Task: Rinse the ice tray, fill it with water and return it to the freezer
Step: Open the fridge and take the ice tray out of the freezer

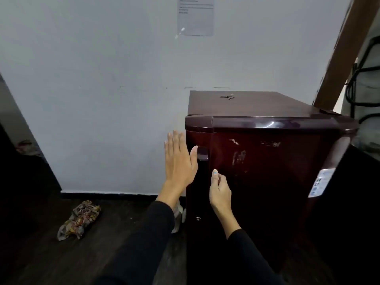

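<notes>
A small dark maroon fridge (267, 161) stands against the white wall with its door shut. My left hand (180, 159) is flat and open beside the door's left edge, its thumb touching the recessed handle (202, 154). My right hand (219, 190) is loosely curled in front of the door, just below the handle, holding nothing. The ice tray is not in view.
A key (227, 97) lies on top of the fridge. A crumpled patterned cloth (79, 220) sits on the dark floor at the left. A paper notice (195, 16) hangs on the wall. A wooden beam (345, 52) and black cables (362, 89) are at the right.
</notes>
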Motion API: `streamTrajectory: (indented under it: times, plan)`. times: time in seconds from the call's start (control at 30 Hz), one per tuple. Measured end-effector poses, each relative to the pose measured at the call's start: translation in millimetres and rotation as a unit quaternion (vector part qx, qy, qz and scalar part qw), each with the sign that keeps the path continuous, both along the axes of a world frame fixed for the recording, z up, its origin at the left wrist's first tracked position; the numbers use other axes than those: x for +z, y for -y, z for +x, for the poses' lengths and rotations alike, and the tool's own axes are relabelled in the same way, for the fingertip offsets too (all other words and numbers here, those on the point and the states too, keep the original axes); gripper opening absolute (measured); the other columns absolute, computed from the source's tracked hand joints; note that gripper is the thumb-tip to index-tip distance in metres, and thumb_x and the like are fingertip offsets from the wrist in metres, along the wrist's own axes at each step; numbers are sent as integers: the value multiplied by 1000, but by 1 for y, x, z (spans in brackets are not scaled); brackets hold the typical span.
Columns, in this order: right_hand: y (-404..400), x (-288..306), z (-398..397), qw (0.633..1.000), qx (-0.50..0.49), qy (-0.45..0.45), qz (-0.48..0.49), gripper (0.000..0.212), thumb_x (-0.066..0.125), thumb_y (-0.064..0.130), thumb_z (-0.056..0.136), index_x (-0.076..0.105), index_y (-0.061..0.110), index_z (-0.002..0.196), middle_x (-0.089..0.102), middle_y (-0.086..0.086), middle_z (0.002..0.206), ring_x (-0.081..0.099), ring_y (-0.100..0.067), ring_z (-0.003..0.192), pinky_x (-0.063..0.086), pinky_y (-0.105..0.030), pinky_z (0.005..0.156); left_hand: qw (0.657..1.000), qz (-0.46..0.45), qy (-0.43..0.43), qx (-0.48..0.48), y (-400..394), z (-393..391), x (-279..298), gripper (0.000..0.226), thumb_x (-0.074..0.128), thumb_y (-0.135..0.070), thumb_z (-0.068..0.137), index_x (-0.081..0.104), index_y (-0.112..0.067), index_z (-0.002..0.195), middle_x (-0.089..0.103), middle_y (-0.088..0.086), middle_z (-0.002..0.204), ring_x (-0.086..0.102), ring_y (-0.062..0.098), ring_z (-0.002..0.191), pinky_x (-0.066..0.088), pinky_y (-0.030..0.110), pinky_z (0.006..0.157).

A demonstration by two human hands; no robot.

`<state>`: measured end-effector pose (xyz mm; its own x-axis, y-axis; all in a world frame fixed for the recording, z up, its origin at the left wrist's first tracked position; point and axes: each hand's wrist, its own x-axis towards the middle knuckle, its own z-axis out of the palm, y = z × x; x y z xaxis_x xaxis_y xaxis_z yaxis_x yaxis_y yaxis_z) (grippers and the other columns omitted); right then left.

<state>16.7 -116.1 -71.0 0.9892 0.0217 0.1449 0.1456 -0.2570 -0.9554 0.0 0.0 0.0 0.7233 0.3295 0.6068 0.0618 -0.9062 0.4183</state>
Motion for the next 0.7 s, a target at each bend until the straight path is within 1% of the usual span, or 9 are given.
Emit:
streamTrajectory:
  times: [0.07, 0.13, 0.2, 0.27, 0.37, 0.43, 0.5, 0.6, 0.7]
  plan:
    - [-13, 5, 5, 999, 23, -14, 26, 53, 30, 57, 96, 60, 15, 110, 65, 2, 98, 61, -14, 95, 47, -30, 85, 1000, 14, 17, -8, -9, 12, 11, 72, 10, -49, 93, 11, -4, 150, 5, 15, 159, -4, 26, 148, -6, 35, 119]
    - [-24, 10, 9, 998, 40, -6, 44, 52, 30, 56, 96, 61, 15, 98, 66, 0, 87, 62, -11, 82, 48, -26, 75, 998, 37, 29, -29, -15, 28, 24, 70, 13, -48, 96, 11, -4, 150, 6, 15, 159, -3, 25, 148, -1, 38, 120]
    - [-33, 10, 14, 998, 40, 8, 51, 52, 31, 55, 96, 60, 13, 90, 65, -5, 82, 61, -12, 75, 47, -25, 69, 996, 62, 23, -58, -19, 43, 32, 65, 21, -44, 99, 10, -4, 150, 6, 14, 159, -2, 24, 148, 1, 39, 121]
    - [-39, 5, 19, 998, 30, 26, 58, 53, 31, 56, 95, 59, 13, 85, 65, -7, 79, 62, -16, 73, 49, -28, 68, 993, 90, 11, -82, -23, 58, 37, 63, 26, -40, 101, 11, -5, 150, 7, 13, 159, -1, 24, 148, -1, 37, 120]
    - [-47, -5, 23, 996, 6, 50, 79, 57, 30, 62, 91, 59, 13, 81, 67, -8, 76, 66, -19, 73, 53, -33, 69, 988, 131, 7, -82, -26, 74, 38, 62, 26, -40, 101, 18, -2, 149, 17, 15, 158, 5, 26, 148, -2, 34, 119]
    - [-51, -10, 26, 994, 0, 66, 89, 61, 28, 65, 87, 56, 11, 80, 65, -11, 71, 65, -24, 69, 53, -37, 66, 986, 146, 18, -74, -26, 79, 33, 64, 22, -42, 99, 24, 0, 147, 25, 15, 155, 10, 29, 147, 1, 35, 118]
    - [-52, -13, 29, 994, -3, 72, 84, 64, 26, 67, 85, 55, 10, 80, 64, -12, 69, 64, -25, 66, 52, -38, 63, 986, 147, 35, -71, -25, 81, 29, 64, 22, -42, 97, 29, 1, 145, 31, 16, 152, 14, 31, 146, 5, 37, 119]
    - [-51, -17, 33, 994, 10, 75, 74, 65, 26, 68, 84, 58, 12, 85, 63, 0, 64, 63, -9, 59, 51, -29, 61, 986, 146, 52, -65, -26, 85, 26, 62, 24, -41, 98, 31, 1, 144, 34, 16, 150, 16, 32, 145, 6, 38, 119]
    - [-51, -20, 37, 994, 19, 77, 74, 71, 24, 74, 81, 59, 12, 86, 62, 3, 62, 62, -4, 58, 52, -29, 62, 986, 142, 64, -66, -26, 87, 23, 62, 24, -41, 98, 32, 0, 143, 34, 16, 150, 16, 32, 145, 5, 37, 119]
